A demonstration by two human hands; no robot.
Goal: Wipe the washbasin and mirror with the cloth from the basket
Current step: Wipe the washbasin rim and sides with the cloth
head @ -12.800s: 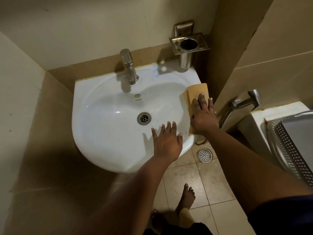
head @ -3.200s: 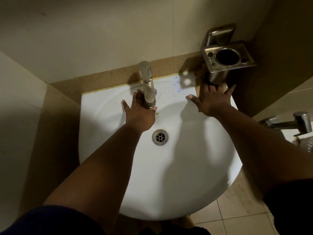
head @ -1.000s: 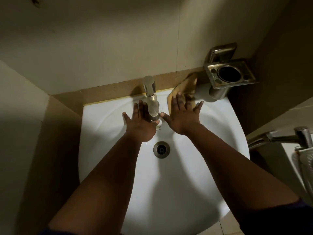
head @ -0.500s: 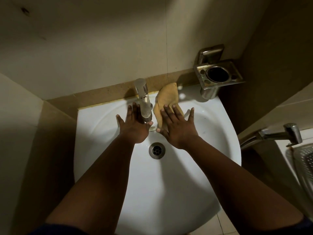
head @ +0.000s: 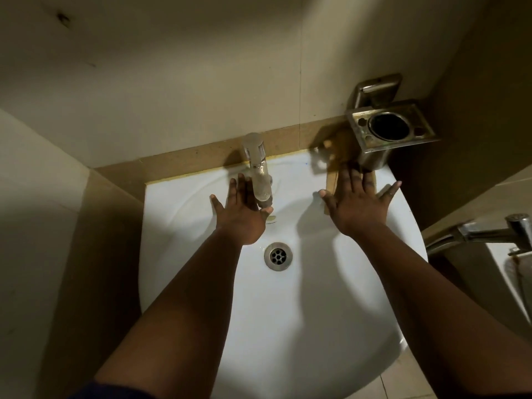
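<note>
The white washbasin (head: pixel 302 312) fills the middle of the head view, with its drain (head: pixel 278 256) in the bowl. My right hand (head: pixel 357 205) lies flat with spread fingers on the tan cloth (head: pixel 339 156), pressing it onto the basin's back right rim under the metal holder. Most of the cloth is hidden by that hand and blurred in shadow. My left hand (head: pixel 240 214) rests flat with straight fingers on the basin just left of the chrome tap (head: pixel 259 171). No mirror or basket is in view.
A square metal tumbler holder (head: pixel 388 131) juts from the wall over the basin's back right corner. A second chrome tap (head: pixel 486 233) sticks out at the right edge above a white fixture. Tiled walls close in at the back, left and right.
My right hand has slid the cloth from beside the tap to the right, along the back rim to under the metal holder. My left hand stays by the tap.
</note>
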